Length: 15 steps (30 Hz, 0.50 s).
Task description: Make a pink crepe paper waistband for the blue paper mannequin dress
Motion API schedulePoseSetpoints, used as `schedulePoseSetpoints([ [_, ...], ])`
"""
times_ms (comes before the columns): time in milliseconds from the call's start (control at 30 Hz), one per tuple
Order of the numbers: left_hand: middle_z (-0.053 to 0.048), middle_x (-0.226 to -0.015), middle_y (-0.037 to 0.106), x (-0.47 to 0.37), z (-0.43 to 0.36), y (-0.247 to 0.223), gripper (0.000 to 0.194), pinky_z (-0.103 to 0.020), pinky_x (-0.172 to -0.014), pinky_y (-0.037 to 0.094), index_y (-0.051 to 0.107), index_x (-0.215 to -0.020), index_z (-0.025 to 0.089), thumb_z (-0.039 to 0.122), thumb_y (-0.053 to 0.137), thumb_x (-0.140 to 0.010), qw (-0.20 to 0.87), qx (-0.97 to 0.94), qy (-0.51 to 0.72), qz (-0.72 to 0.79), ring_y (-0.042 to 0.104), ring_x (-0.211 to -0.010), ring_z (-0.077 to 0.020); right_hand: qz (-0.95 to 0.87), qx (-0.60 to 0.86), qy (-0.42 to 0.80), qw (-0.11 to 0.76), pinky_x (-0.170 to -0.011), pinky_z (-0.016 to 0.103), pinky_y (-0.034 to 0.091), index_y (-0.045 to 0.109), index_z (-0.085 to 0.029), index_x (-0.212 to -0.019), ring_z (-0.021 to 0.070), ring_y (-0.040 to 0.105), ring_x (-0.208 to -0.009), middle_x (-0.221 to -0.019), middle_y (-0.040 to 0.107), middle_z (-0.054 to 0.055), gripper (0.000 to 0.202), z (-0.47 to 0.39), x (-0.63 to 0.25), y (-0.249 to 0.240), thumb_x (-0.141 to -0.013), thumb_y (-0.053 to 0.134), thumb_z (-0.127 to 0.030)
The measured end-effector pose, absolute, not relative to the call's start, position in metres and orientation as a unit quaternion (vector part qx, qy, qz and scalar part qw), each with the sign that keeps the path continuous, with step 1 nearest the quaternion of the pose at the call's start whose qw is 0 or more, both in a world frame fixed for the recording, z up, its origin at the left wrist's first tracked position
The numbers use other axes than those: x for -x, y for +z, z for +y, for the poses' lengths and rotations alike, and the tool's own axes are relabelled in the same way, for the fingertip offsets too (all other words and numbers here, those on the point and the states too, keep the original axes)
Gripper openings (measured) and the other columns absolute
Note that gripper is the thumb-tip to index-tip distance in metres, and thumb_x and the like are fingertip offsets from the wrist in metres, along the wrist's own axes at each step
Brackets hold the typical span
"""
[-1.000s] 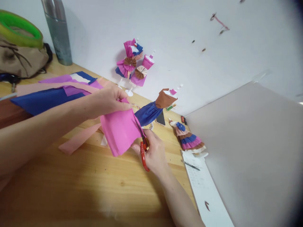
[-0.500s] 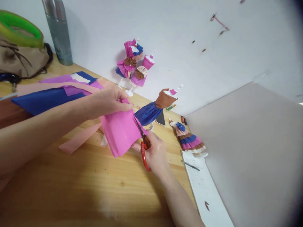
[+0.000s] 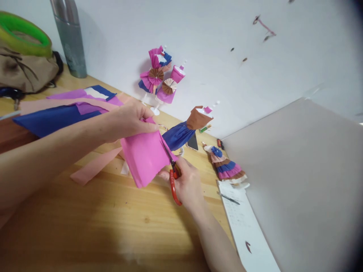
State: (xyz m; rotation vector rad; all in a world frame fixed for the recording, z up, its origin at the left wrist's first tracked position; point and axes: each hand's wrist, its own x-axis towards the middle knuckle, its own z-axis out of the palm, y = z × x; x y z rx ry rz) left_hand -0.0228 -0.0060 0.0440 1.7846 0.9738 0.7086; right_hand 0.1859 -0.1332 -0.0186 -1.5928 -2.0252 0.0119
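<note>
Two hands (image 3: 129,118) (image 3: 188,183), one scissors (image 3: 172,181), four dresses (image 3: 146,80) (image 3: 166,96) (image 3: 178,135) (image 3: 227,166)

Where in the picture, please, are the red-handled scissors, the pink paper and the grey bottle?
Red-handled scissors (image 3: 172,183): head view, on the red handle.
Pink paper (image 3: 144,156): head view, middle of the sheet.
Grey bottle (image 3: 70,43): head view, middle of its body.

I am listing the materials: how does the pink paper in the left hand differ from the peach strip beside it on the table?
The pink paper is bright pink; the peach strip is pale orange. The pink paper is broad, while the peach strip is long and narrow. The left hand holds the pink paper up; the peach strip rests on the table. Both look thin and flexible.
</note>
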Motion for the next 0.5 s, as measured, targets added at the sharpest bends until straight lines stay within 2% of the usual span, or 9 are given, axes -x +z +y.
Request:
schedulePoseSetpoints([
  [133, 0.001, -0.053, 0.056, 0.0229, -0.0057, 0.0434, 0.018, -0.019, -0.044, 0.032, 0.066, -0.061, 0.015, 0.021, 0.066, -0.079, 0.477, -0.733, 0.295, 0.385, 0.051, -0.047, -0.0091, -0.758, 0.585, -0.006, 0.289, -0.049, 0.024, 0.030, 0.062, -0.017, -0.076, 0.0106, 0.038, -0.049, -0.059, 0.045, -0.004, 0.041, -0.1326, -0.1862, -0.0192, -0.096, 0.059, -0.053],
  [367, 0.001, -0.051, 0.054, 0.0236, -0.0054, 0.0431, 0.019, -0.020, -0.043, 0.029, 0.064, -0.059, 0.016, 0.024, 0.066, -0.077, 0.462, -0.747, 0.297, 0.373, 0.050, -0.047, -0.0094, -0.757, 0.578, 0.010, 0.303, -0.049, 0.024, 0.029, 0.060, -0.018, -0.076, 0.0106, 0.034, -0.049, -0.057, 0.040, -0.005, 0.041, -0.1320, -0.1872, -0.0179, -0.096, 0.059, -0.053],
  [500, 0.000, -0.053, 0.057, 0.0238, -0.0059, 0.0431, 0.020, -0.021, -0.044, 0.031, 0.064, -0.059, 0.016, 0.024, 0.064, -0.077, 0.472, -0.749, 0.292, 0.361, 0.049, -0.047, -0.0091, -0.744, 0.587, 0.107, 0.300, -0.050, 0.024, 0.029, 0.062, -0.018, -0.090, 0.0107, 0.032, -0.052, -0.059, 0.036, -0.008, 0.033, -0.1335, -0.1860, -0.0112, -0.094, 0.061, -0.050],
])
